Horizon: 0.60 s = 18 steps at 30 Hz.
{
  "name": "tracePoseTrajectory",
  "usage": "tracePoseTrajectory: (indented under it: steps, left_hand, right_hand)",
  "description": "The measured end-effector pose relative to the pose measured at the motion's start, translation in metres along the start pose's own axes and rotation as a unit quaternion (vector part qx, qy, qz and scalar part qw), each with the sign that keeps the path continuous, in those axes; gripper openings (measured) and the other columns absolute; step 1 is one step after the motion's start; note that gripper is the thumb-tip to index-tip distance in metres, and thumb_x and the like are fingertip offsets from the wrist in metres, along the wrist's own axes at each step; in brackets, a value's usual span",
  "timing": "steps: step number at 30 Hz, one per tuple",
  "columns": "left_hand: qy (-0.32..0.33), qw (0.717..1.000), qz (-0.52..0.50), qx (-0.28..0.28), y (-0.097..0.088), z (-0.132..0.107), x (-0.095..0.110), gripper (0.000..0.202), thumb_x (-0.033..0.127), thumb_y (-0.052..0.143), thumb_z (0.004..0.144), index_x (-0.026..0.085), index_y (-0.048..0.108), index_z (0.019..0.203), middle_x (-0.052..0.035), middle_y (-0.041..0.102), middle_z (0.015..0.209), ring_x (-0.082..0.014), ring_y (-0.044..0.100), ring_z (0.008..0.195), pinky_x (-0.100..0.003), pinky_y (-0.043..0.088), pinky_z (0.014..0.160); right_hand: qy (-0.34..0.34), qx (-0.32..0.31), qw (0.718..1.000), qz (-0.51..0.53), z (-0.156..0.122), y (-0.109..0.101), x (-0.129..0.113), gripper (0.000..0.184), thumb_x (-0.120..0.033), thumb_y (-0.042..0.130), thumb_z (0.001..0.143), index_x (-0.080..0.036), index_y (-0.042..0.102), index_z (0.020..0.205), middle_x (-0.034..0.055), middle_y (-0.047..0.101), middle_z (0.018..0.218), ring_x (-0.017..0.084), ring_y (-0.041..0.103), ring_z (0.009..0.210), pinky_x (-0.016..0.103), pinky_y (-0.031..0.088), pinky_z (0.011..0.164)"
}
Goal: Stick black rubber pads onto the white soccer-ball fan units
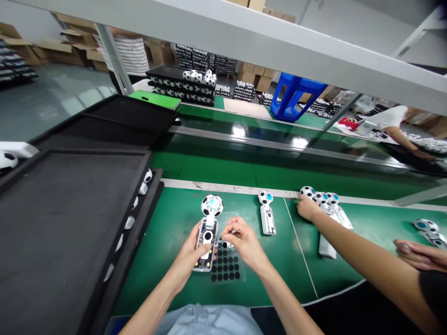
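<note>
My left hand is closed around a handheld device with a soccer-ball head, its thumb across the handle's face. The head points away from me, and a black round dot shows on the white part of the handle. Just to the right, my right hand is in a pinch, with a small dark piece at its fingertips that looks like a black round sticker. Beneath both hands lies a clear sheet of black round stickers on the green table, its upper part partly hidden by my fingers.
Another soccer-ball device lies right of my hands. Beyond a white line, a co-worker's hand touches a group of similar devices; their other hand is farther right. Black trays stack at left. A blue stool stands behind.
</note>
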State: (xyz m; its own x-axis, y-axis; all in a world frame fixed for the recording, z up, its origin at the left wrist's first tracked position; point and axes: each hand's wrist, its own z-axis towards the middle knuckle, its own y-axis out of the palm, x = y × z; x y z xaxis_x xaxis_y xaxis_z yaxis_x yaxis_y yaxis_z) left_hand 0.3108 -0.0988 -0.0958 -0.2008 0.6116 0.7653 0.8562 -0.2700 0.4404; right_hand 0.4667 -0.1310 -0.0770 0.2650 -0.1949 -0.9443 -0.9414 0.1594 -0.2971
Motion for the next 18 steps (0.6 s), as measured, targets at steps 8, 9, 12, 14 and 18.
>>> tracePoseTrajectory:
  steps: [8, 9, 12, 14, 18]
  left_hand:
    - [0.046, 0.999, 0.017, 0.005, 0.0, -0.007, 0.002, 0.08, 0.034, 0.07, 0.064, 0.018, 0.034, 0.133, -0.0121, 0.056, 0.115, -0.0182, 0.059, 0.069, -0.03, 0.051, 0.058]
    - [0.048, 0.999, 0.017, 0.01, 0.0, -0.006, 0.002, 0.079, 0.034, 0.07, 0.063, 0.019, 0.035, 0.133, -0.0115, 0.057, 0.115, -0.0187, 0.059, 0.069, -0.03, 0.051, 0.057]
    - [0.032, 0.998, 0.015, 0.058, -0.007, 0.003, -0.003, 0.076, 0.034, 0.071, 0.06, 0.019, 0.039, 0.128, -0.0092, 0.061, 0.107, -0.0209, 0.061, 0.074, -0.029, 0.049, 0.059]
    - [0.012, 0.995, 0.017, 0.098, -0.015, 0.016, -0.007, 0.066, 0.036, 0.07, 0.058, 0.017, 0.046, 0.117, -0.0083, 0.064, 0.097, -0.0209, 0.062, 0.076, -0.028, 0.048, 0.061]
    - [-0.006, 0.993, 0.029, 0.114, -0.01, 0.052, -0.018, 0.044, 0.04, 0.067, 0.059, 0.015, 0.055, 0.093, -0.0057, 0.063, 0.08, -0.0214, 0.061, 0.074, -0.031, 0.048, 0.066]
  right_hand:
    - [-0.061, -0.015, 0.997, -0.041, -0.006, 0.024, -0.042, 0.015, -0.014, 0.047, 0.08, -0.018, 0.057, 0.07, -0.0018, 0.052, 0.07, 0.01, 0.049, 0.06, 0.02, 0.04, 0.056]
    - [-0.059, -0.015, 0.998, -0.025, -0.007, 0.024, -0.043, 0.014, -0.015, 0.047, 0.081, -0.018, 0.055, 0.07, -0.002, 0.051, 0.07, 0.01, 0.049, 0.061, 0.02, 0.04, 0.057]
    - [-0.04, 0.001, 0.999, 0.029, -0.009, 0.018, -0.039, 0.013, -0.022, 0.048, 0.082, -0.018, 0.053, 0.071, -0.0025, 0.049, 0.068, 0.01, 0.048, 0.061, 0.021, 0.041, 0.059]
    - [-0.036, 0.029, 0.999, 0.025, -0.013, 0.011, -0.029, 0.016, -0.028, 0.05, 0.081, -0.018, 0.053, 0.069, -0.0015, 0.049, 0.068, 0.012, 0.048, 0.062, 0.022, 0.041, 0.06]
    - [0.008, 0.076, 0.997, 0.0, -0.035, -0.008, 0.008, 0.023, -0.039, 0.055, 0.077, -0.02, 0.055, 0.064, 0.0005, 0.051, 0.066, 0.015, 0.05, 0.06, 0.024, 0.042, 0.056]
